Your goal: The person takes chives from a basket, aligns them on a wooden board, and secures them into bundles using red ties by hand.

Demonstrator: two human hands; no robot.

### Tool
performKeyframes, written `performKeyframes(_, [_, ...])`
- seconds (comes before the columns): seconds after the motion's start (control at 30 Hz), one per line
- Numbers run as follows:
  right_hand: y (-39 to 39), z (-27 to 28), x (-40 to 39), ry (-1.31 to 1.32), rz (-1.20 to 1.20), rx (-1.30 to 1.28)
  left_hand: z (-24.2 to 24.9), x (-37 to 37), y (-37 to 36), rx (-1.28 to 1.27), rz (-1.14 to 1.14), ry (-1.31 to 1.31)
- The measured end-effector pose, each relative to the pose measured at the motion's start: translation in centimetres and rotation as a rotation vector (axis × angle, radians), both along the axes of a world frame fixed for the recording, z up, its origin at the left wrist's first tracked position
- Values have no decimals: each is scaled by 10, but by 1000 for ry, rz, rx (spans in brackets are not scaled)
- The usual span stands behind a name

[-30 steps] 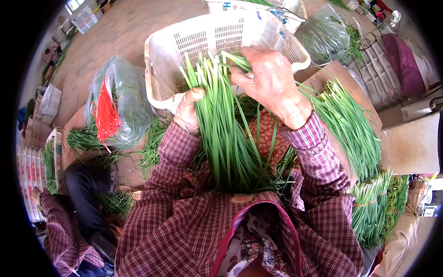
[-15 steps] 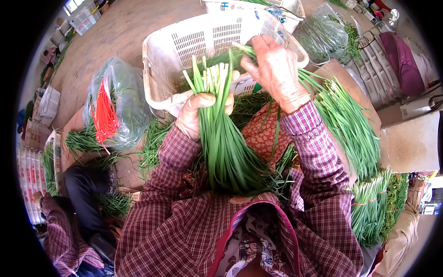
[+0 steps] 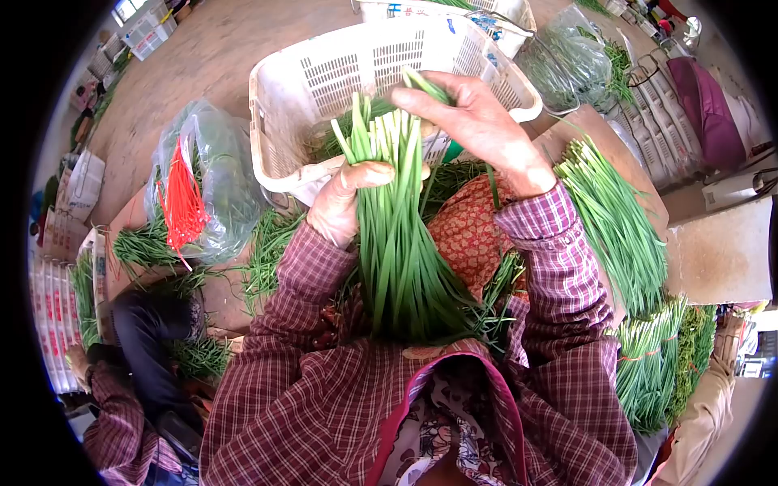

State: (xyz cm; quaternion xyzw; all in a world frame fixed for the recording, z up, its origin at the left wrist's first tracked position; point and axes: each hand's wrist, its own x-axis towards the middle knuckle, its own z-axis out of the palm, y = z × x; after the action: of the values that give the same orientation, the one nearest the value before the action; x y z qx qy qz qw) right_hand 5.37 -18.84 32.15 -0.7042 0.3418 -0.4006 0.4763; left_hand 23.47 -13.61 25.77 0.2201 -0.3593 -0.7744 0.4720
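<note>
My left hand (image 3: 344,202) is wrapped round a thick bunch of garlic chives (image 3: 397,251), pale cut ends up and green leaves hanging toward my lap. Just above those ends, my right hand (image 3: 482,121) pinches a few chive stalks (image 3: 425,86) between thumb and fingers. Behind both hands stands a white plastic basket (image 3: 324,61) with some greens inside. To the right, a loose pile of chives (image 3: 612,223) lies on a board. Below that pile are chive bundles (image 3: 646,368) bound with a reddish tie. Red patterned cloth (image 3: 466,239) shows beneath my right forearm.
A clear plastic bag (image 3: 231,182) of greens sits left of the basket, with red ties (image 3: 182,202) hanging on it. At lower left are another person's plaid sleeve (image 3: 117,425) and dark trouser leg (image 3: 154,324). A second basket (image 3: 510,40) stands behind.
My right hand has moved left and slightly down with its stalks, toward the bunch top. My left hand's bunch has shifted slightly right and hangs straighter. The person at left moved their hand.
</note>
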Motion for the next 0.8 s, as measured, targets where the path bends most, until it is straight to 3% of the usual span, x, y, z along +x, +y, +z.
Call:
performKeyframes(0.13, [-5,8,-7,123,-202,-102,3,-2,-3,13,-37,28])
performKeyframes(0.17, [-6,9,-12,39,-336,-218,1,-4,-5,-11,-64,99])
performKeyframes(0.2, [-7,20,-29,20,-336,-84,-1,-1,-6,-36,-67,94])
performKeyframes(0.27, [-15,34,-49,-344,-483,8,-7,4,-8,-54,-69,124])
performKeyframes(0.3, [-32,30,-87,-496,-248,79,-8,5,-8,-75,-71,152])
performKeyframes(0.37, [-28,31,-104,-580,-125,146,-5,4,-6,-70,-49,126])
performKeyframes(0.4, [-12,30,-90,-423,-314,158,-5,3,-7,-63,-55,147])
performKeyframes(0.47, [12,22,-59,-120,-388,237,-4,0,-6,-51,-67,167])
performKeyframes(0.53, [17,-3,-44,-3,-180,406,1,-4,-4,-10,-7,69])
performKeyframes(0.57, [20,-17,-36,-56,-149,356,5,-5,-2,-7,-10,68])
performKeyframes(0.63, [34,7,-11,107,-121,269,10,-8,2,-81,63,-61])
performKeyframes(0.7, [23,-23,8,-8,-157,-19,-3,-4,-2,-39,92,-57])
performKeyframes(0.77, [21,-31,3,82,-204,-30,0,-5,-1,-42,176,-82])
performKeyframes(0.8, [25,-28,3,-27,-197,32,0,-2,-1,-65,187,-138])
